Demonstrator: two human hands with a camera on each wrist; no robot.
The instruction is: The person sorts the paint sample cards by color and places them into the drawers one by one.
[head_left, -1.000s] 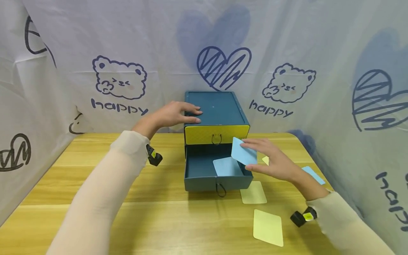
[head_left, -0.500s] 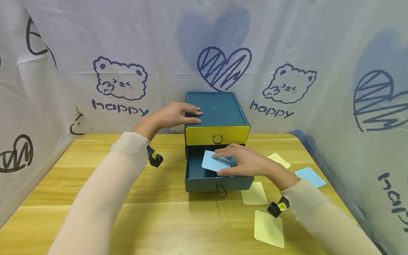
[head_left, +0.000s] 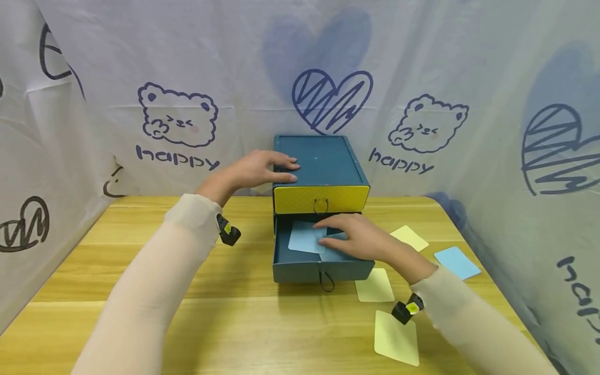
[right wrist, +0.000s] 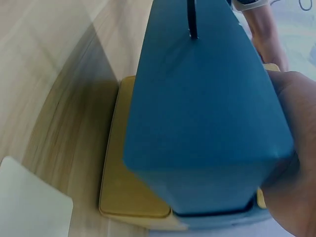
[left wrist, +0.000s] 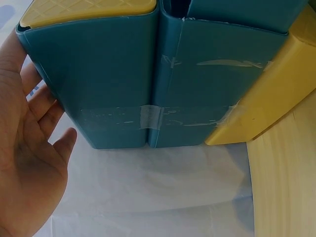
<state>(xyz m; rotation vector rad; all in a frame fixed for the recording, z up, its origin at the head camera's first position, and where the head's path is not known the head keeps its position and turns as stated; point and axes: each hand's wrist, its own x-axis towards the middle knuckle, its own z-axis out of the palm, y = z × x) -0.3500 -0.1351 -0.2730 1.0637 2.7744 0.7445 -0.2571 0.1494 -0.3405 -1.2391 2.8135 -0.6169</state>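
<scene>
A blue drawer box (head_left: 323,156) with a yellow front drawer (head_left: 300,199) stands on the table, its lower blue drawer (head_left: 297,272) pulled out. My left hand (head_left: 258,169) rests on the box top with straight fingers; the left wrist view shows this hand (left wrist: 29,148) against the box's taped side (left wrist: 113,74). My right hand (head_left: 361,237) is over the drawer's right side, thumb and finger apart above a light blue card (head_left: 302,239). That card lies inside the drawer. Another blue card (head_left: 334,255) lies beside it, partly hidden by the hand.
To the right of the box lie yellow cards (head_left: 375,285), one nearer the front (head_left: 396,338) and one farther back (head_left: 410,237). A blue card (head_left: 457,262) is near the table's right edge. A printed curtain (head_left: 258,62) hangs close behind the box.
My right hand has moved left over the drawer and lowered the blue card into it; thumb and finger have let go of it. My left hand has stayed on the box top.
</scene>
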